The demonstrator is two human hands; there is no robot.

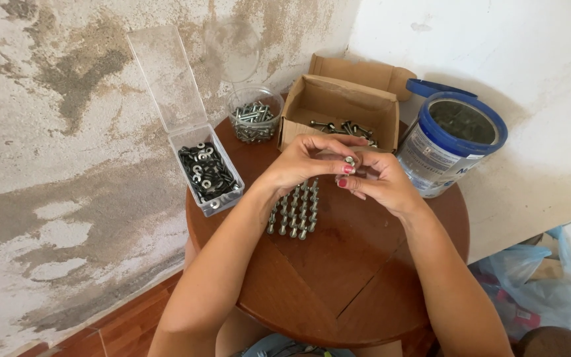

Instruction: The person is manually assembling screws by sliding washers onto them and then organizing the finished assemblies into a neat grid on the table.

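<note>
Both hands meet at the centre of the frame over a small round wooden table (338, 277). The left hand (305, 162) and right hand (378, 182) pinch one bolt (349, 160) between their fingertips, its head showing; whether a washer or nut sits on it cannot be told.

Progress, as judged: several neat rows of upright bolts (295, 211) stand just below the hands, so a good share looks finished. Stock remains: a clear plastic box (207, 173) of washers at centre left, a round clear tub (254, 119) of bolts and a cardboard box (338, 112) with loose bolts at upper centre.

Room: the plastic box overhangs the table's left edge. A blue-rimmed tin (447, 142) crowds the right rim. The lower half of the tabletop gives working space.
</note>
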